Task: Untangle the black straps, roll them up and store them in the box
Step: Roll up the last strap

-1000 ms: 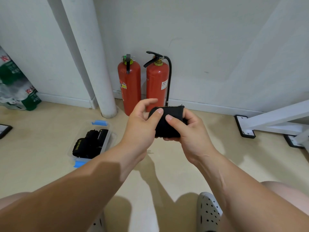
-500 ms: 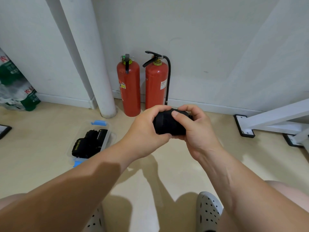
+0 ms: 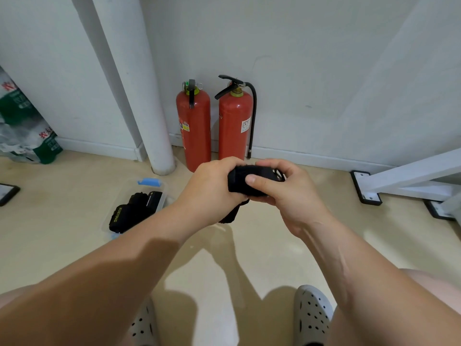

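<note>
Strap (image 3: 237, 183) status: black, wound into a compact roll and held in the air between both my hands, to the right of the white column (image 3: 149, 121) and nearer to me than its base. My left hand (image 3: 212, 186) wraps around the left end of the roll, fingers curled over the top. My right hand (image 3: 287, 196) grips the right end, with the thumb pressed flat across the front of the roll and the fingers curled behind it. A short loose tail (image 3: 229, 216) of the strap hangs below the roll, under my left hand.

The box (image 3: 164, 196) is clear plastic and sits on the floor (image 3: 62, 233) just in front of the column base, slightly to its left. It is open at the top and contains rolled black straps (image 3: 134, 211), one printed with yellow-green lettering. A blue clasp (image 3: 149, 181) sits on the end facing the column.

Two red fire extinguishers (image 3: 193, 131) stand upright side by side against the wall, directly right of the column. A white frame (image 3: 411, 173) with black feet stands far to the right of the column.
</note>
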